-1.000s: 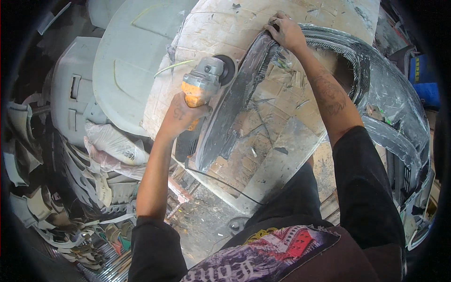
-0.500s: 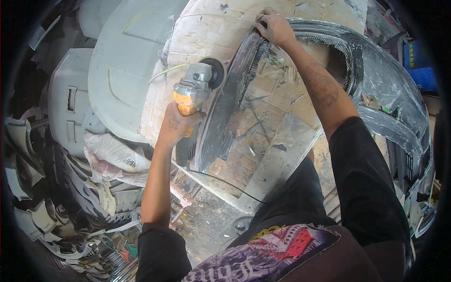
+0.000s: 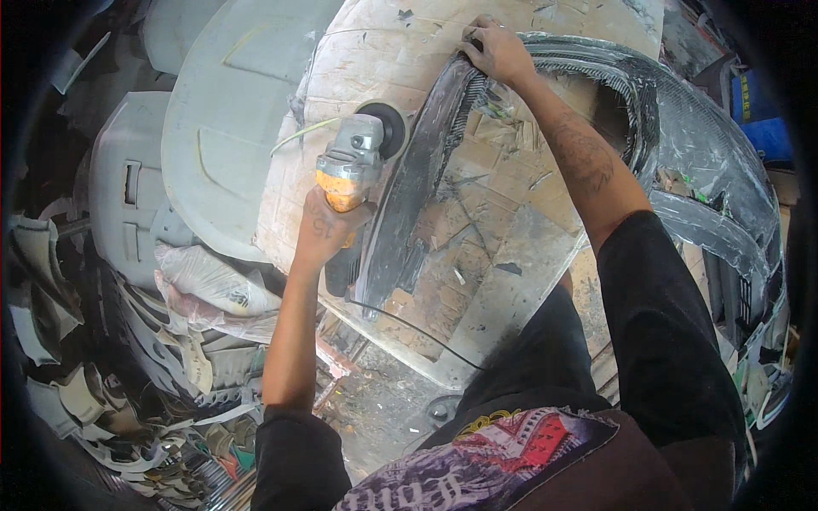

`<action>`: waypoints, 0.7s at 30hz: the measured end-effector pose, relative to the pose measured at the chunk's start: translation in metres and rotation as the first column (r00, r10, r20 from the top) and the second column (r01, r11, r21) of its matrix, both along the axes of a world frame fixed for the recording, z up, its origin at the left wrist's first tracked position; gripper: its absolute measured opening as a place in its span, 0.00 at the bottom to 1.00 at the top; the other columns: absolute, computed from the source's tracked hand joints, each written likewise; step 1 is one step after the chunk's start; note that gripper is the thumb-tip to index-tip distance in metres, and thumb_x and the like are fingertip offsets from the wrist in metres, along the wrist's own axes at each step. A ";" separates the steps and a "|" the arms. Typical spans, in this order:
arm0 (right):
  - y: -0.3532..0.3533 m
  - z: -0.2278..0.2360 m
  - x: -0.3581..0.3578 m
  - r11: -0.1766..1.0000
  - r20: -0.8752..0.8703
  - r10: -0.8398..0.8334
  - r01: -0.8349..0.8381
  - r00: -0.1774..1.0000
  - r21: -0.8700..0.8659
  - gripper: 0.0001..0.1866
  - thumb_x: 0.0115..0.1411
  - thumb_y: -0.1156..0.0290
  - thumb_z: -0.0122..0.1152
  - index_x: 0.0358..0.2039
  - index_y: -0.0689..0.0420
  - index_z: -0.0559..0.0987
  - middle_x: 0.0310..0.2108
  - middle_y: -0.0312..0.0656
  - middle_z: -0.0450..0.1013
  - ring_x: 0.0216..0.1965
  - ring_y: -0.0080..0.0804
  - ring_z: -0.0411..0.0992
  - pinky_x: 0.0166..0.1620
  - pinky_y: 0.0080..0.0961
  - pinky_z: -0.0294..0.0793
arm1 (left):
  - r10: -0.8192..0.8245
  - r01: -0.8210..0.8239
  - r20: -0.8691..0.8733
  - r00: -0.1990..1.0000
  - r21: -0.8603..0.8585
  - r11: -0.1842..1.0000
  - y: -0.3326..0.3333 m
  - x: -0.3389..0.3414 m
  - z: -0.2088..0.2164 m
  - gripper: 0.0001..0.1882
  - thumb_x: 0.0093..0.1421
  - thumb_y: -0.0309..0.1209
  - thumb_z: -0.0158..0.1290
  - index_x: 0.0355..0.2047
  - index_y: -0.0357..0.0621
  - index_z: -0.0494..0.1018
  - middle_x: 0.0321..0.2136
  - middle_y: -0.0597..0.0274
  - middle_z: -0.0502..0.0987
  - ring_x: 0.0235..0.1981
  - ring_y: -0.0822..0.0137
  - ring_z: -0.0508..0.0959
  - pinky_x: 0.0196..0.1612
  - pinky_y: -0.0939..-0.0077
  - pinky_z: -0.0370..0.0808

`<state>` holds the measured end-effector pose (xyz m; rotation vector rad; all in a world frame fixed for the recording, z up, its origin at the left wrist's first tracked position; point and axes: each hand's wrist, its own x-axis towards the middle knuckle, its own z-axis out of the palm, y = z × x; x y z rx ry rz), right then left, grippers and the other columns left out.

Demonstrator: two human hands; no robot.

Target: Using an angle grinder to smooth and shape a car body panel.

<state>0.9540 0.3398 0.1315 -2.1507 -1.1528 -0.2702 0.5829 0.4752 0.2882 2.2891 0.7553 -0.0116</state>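
Note:
My left hand point(image 3: 328, 228) is wrapped round the body of an angle grinder point(image 3: 351, 160) with a silver head and an orange and black housing. The grinder's dark round disc point(image 3: 388, 129) sits beside the outer left edge of a black moulded car-body panel point(image 3: 413, 183); whether it touches cannot be made out. Whitish dust and scuffs cover the panel, and its inner edge looks ragged. At the panel's far upper corner my right hand point(image 3: 498, 53) grips the rim, fingers curled over it.
Dusty cardboard point(image 3: 503, 196) covers the worktable under the panel. A black cord point(image 3: 417, 328) trails over the table's near edge. Large grey panels point(image 3: 239, 119) stand at the left, above plastic-wrapped pieces point(image 3: 217, 281) and piled scraps point(image 3: 81, 396). Something blue point(image 3: 763, 119) is at the far right.
The grinder and my left hand have shifted very slightly to the right, with the grinder's rear end swung a little. My right hand stays on the same corner of the panel.

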 end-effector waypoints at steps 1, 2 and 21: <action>-0.001 0.000 0.000 1.000 -0.002 0.001 -0.002 1.000 -0.009 0.12 0.65 0.61 0.64 0.41 0.57 0.84 0.45 0.47 0.77 0.50 0.51 0.76 0.55 0.45 0.75 | 0.005 -0.005 -0.012 1.000 -0.007 1.000 0.000 -0.001 -0.001 0.21 0.50 0.35 0.68 0.41 0.36 0.80 0.33 0.47 0.83 0.35 0.48 0.82 0.43 0.59 0.76; -0.001 0.000 0.000 1.000 -0.002 0.002 -0.002 1.000 -0.011 0.12 0.65 0.61 0.64 0.41 0.57 0.84 0.45 0.47 0.77 0.50 0.51 0.76 0.55 0.45 0.75 | -0.001 0.001 -0.007 1.000 -0.008 1.000 -0.001 -0.002 -0.002 0.21 0.50 0.35 0.68 0.41 0.36 0.80 0.33 0.47 0.83 0.35 0.48 0.82 0.43 0.59 0.76; 0.000 -0.001 0.000 0.999 0.002 0.010 -0.010 1.000 0.031 0.13 0.65 0.60 0.66 0.40 0.58 0.85 0.44 0.48 0.76 0.46 0.53 0.77 0.51 0.46 0.76 | -0.004 0.004 0.042 0.999 -0.002 1.000 -0.004 -0.006 -0.006 0.19 0.50 0.32 0.69 0.39 0.36 0.79 0.29 0.53 0.82 0.28 0.59 0.81 0.36 0.63 0.76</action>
